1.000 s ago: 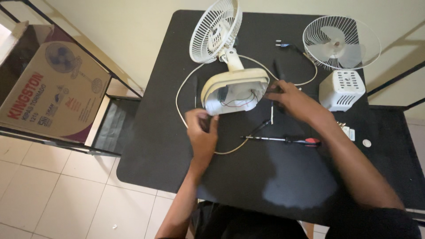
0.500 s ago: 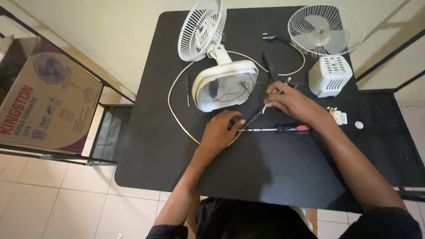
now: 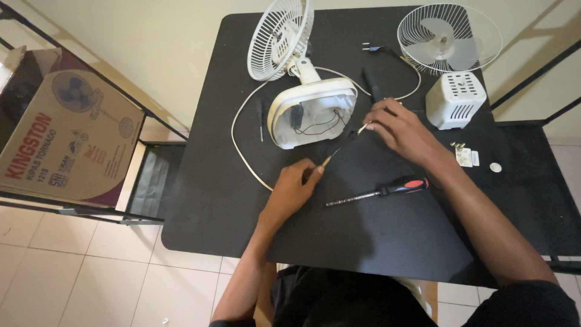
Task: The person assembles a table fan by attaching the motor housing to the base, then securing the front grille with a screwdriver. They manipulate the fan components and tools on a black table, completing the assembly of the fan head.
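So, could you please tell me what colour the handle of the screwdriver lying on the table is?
The screwdriver handle is black with red, clearest in the head view.

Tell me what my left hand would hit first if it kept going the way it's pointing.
Probably the open underside of the white fan base. The left hand points up-right along the thin tool it pinches, though height above the table is unclear.

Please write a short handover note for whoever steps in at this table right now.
Left hand: grip closed on the lower end of a thin dark tool.
Right hand: fingertips pinch the tool's upper end, beside the fan base.
Fan base: lies open side up on the black table, wires exposed, white cord looping to its left.
Done: front grille with blade and white motor cover lie off to the right; small parts sit below them.
Left: base is open; red-and-black screwdriver lies unused.
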